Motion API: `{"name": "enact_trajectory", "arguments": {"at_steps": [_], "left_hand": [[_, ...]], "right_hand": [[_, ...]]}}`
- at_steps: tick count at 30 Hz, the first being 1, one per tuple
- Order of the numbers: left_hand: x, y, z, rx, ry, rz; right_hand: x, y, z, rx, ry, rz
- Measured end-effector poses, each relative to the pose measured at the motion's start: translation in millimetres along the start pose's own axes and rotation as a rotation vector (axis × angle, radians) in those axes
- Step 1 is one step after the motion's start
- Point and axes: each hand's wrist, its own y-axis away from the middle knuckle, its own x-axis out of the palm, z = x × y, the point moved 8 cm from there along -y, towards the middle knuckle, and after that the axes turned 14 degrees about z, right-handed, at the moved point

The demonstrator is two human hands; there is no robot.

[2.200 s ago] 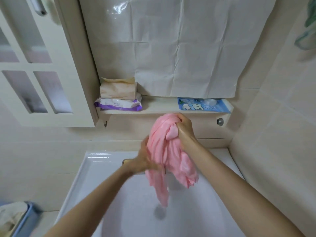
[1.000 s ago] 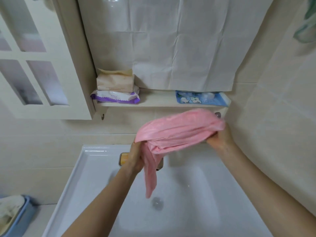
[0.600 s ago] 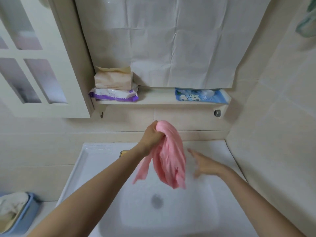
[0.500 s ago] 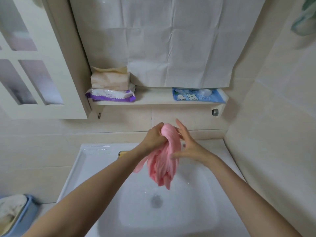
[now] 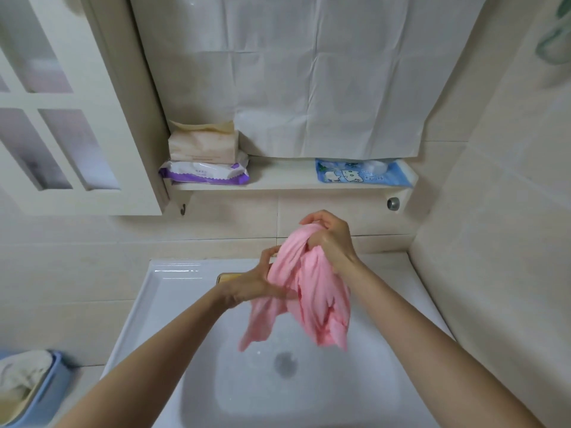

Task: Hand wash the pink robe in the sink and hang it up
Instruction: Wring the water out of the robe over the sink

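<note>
Pretty flat, soft indoor light with a creamy tint. No hard shadows, just a faint one under the shelf (image 5: 293, 186). There are small white glare streaks on the sink (image 5: 177, 270) rim. The lower tail of the pink robe (image 5: 309, 288) is motion-smeared. Fisheye bends the cabinet door (image 5: 61, 101) at the left edge, and the blue basket (image 5: 51, 393) in the lower left corner looks mushy.

No legible text; print on purple pack (image 5: 204, 173) and blue pack (image 5: 361, 175) too blurred.
</note>
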Motion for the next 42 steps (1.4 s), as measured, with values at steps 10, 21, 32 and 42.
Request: {"name": "enact_trajectory", "arguments": {"at_steps": [10,21,32,42], "left_hand": [[22,-9,-32,0.29,0.329,-0.162],[3,-9,-40,0.268,0.127,-0.295],[1,-6,-43,0.226,0.14,-0.438],[1,-14,-41,0.184,0.033,-0.45]], "right_hand": [[38,1,12,-0.033,-0.404,0.04],[46,4,35,-0.102,0.071,0.504],[42,-4,31,-0.207,-0.198,0.15],[52,-4,36,-0.234,0.012,0.097]]}}
